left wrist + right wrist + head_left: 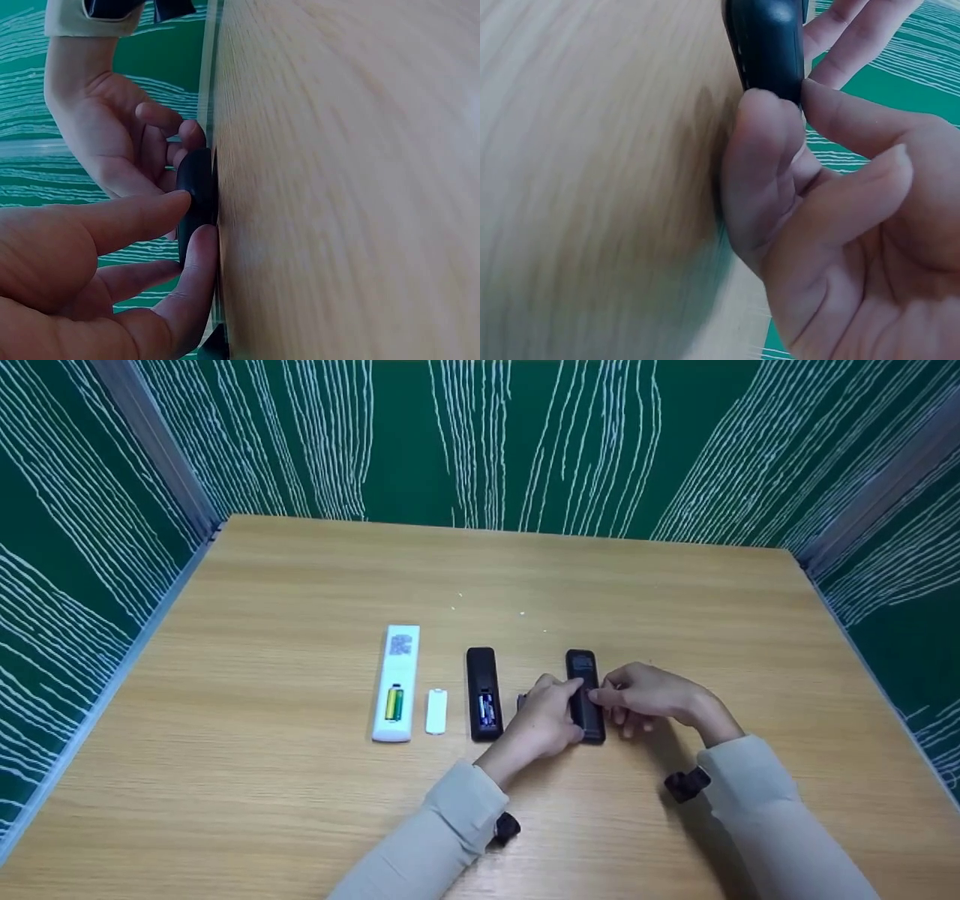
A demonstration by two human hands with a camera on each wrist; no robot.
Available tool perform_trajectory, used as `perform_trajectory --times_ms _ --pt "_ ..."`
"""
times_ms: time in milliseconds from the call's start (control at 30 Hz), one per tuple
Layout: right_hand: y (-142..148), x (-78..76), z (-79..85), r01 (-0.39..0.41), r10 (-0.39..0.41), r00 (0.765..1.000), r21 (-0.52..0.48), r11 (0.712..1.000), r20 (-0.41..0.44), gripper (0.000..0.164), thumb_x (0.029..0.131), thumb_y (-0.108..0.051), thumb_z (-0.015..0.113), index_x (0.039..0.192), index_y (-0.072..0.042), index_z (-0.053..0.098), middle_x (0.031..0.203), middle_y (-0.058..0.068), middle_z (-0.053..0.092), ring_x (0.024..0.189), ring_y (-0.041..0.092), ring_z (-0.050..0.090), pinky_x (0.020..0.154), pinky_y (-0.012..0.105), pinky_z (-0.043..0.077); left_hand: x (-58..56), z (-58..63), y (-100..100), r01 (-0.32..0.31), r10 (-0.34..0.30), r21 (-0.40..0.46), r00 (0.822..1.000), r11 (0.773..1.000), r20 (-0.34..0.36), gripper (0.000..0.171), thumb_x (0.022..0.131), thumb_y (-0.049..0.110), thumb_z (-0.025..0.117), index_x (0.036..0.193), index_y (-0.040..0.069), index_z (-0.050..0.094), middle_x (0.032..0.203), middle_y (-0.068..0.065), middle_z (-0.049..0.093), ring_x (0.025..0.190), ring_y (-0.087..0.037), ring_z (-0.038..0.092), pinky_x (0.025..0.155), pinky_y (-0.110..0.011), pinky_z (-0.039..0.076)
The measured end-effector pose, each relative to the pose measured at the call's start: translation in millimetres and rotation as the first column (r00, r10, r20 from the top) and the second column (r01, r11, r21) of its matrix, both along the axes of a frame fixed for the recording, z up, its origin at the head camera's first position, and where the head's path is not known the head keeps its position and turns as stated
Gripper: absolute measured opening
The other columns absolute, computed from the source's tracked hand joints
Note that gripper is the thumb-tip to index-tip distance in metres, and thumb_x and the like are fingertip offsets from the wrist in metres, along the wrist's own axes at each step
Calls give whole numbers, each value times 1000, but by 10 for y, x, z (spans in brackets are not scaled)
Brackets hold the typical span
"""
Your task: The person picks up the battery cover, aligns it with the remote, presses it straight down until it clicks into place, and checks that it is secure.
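Observation:
A black remote control [589, 720] lies back side up on the table, the rightmost of three remotes. My left hand [545, 712] holds it from the left, one finger over its back and the thumb low against its edge. From the right, my right hand [649, 694] pinches its side, a fingertip on the back and others loosely curled beside it. In the left wrist view the remote [195, 184] shows edge-on between both hands. A small dark piece [521, 701] peeks out beside the left hand, mostly hidden.
Left of the hands lies another black remote [481, 675] with batteries in its uncovered compartment. Farther left are a white battery cover [436, 712] and a white remote [397, 664] with yellow-green batteries [394, 704]. Small white specks dot the table [300, 585]. Green patterned walls enclose it.

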State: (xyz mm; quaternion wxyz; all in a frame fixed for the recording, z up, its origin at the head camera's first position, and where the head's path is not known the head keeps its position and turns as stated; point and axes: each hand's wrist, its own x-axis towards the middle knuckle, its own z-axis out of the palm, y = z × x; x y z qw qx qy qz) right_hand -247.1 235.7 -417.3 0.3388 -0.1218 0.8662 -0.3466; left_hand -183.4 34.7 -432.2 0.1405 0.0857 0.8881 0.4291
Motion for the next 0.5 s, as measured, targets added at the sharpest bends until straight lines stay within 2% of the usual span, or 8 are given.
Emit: perform_trajectory --times_ms 133,367,500 --pt "1 3 16 12 -11 999 -27 1000 31 31 107 -32 63 90 -7 60 80 6 65 64 18 69 49 23 45 2 4 2 -3 3 3 1000 1000 -2 82 84 -5 80 159 9 50 139 -9 54 111 -17 56 102 -23 49" --pt "6 14 2 29 -26 998 -42 999 64 28 107 -28 63 90 -6 60 80 6 64 65 18 70 49 21 44 0 -7 8 -10 10 17 1000 1000 6 83 83 -6 80 159 9 49 137 -7 54 109 -16 55 99 -22 49" --pt "8 29 -11 27 -23 998 -57 998 66 28 108 -27 61 91 -4 60 79 6 63 65 19 71 48 21 43 -1 -19 -2 1 -1 3 1000 1000 -15 81 84 -5 80 158 7 51 133 -7 55 107 -15 55 99 -22 47"
